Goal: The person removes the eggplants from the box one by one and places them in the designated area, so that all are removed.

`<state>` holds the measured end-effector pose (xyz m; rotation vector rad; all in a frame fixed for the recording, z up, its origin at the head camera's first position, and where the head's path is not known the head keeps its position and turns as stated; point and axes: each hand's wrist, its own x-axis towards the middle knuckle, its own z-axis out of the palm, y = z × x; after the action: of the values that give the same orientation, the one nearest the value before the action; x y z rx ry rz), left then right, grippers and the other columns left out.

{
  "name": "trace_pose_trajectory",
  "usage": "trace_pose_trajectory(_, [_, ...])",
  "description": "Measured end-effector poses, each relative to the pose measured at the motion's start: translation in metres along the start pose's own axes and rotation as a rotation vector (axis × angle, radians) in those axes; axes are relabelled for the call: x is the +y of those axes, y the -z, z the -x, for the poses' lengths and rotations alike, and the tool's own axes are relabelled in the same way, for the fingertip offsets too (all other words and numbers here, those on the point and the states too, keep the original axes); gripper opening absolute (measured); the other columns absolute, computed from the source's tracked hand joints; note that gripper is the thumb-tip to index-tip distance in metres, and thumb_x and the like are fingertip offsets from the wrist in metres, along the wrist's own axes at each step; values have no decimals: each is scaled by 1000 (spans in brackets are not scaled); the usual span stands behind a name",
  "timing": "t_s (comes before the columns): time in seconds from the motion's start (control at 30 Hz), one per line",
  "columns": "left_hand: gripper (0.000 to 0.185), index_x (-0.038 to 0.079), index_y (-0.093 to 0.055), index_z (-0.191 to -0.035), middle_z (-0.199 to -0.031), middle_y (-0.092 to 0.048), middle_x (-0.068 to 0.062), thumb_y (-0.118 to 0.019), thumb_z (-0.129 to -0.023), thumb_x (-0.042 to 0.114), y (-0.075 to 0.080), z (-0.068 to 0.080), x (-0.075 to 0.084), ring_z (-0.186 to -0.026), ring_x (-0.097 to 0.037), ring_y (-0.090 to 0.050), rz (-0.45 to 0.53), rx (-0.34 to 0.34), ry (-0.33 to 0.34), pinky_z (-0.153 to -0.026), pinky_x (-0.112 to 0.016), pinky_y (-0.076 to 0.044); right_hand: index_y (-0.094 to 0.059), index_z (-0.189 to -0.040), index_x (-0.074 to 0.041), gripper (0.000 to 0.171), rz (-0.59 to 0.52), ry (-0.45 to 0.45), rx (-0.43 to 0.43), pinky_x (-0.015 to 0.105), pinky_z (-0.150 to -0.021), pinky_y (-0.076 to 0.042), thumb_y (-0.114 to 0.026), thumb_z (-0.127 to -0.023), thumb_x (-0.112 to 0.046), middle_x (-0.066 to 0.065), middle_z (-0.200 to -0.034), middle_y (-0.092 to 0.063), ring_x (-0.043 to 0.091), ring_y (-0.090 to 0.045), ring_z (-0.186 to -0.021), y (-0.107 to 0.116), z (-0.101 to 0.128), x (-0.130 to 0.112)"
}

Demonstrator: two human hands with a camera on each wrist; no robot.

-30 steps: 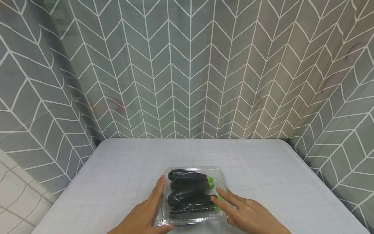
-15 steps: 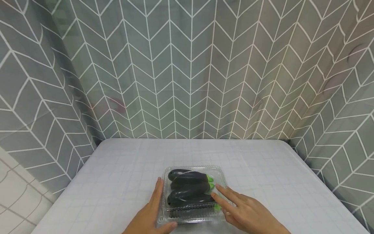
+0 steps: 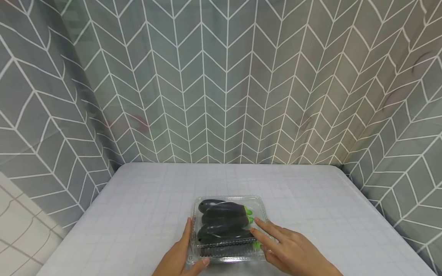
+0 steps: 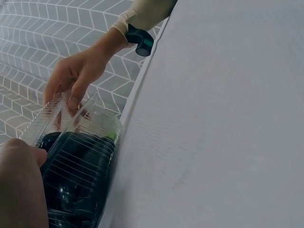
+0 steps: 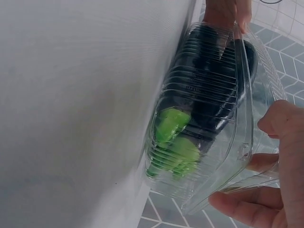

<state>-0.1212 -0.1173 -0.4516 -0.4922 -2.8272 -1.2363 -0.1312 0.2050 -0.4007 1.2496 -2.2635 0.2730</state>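
While the left hand (image 3: 178, 252) braces the left side of the clear plastic container (image 3: 221, 260), its fingers lying fairly straight along the wall and its thumb spread wide across the near corner, the right hand (image 3: 288, 247) has its fingers bent about the opposite edge, pinching the plastic there. The container sits on the white tabletop (image 3: 138, 214), close to the person and between both hands, with dark eggplants (image 3: 224, 222) inside, their green stem ends (image 5: 173, 124) toward the right hand. From the wrist views the edges of lid (image 3: 254, 205) and base seem to stand apart on that side, so I judge the step to be work on the closure; whether the lid is to be raised or pressed home I cannot tell. Either way, the next move probably calls for the left hand to steady the base and the right to guide that thin edge without tipping the eggplants
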Motion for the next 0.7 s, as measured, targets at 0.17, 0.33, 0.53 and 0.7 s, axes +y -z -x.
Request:
trace_pose_trajectory(0.17, [98,2,-3,-149,-136,-41,-28,-60,-85,49,0,2,0,-110,-42,-51,-36,31,-61,-80,-60,-45,-44,-140,-16,60,-12,-11,-2,28,-66,-55,-66,-84,-22,4,-141,-43,19,-64,-96,-1,0,0])
trace_pose_trajectory(0.33, [90,0,-7,-148,-129,-47,-29,-55,-89,47,-1,3,0,-104,-42,-56,-85,55,-81,-76,-60,-48,-46,-138,-15,54,-10,-7,13,28,-65,-55,-61,-87,-24,4,-141,-44,19,-64,-96,-2,0,0])
trace_pose_trajectory(0.53, [78,-1,-10,-148,-129,-48,-27,-49,-94,40,-2,5,-1,-102,-39,-57,-126,79,-116,-77,-57,-49,-49,-136,-14,44,-20,2,37,25,-64,-55,-44,-95,-28,6,-140,-44,17,-64,-95,-3,0,1])
trace_pose_trajectory(0.7, [71,-3,-12,-147,-129,-49,-26,-51,-95,26,-3,5,-5,-102,-34,-58,-155,133,-187,-78,-53,-50,-51,-134,-13,42,-33,3,35,26,-65,-55,-46,-94,-27,6,-140,-45,17,-64,-96,-4,0,0])
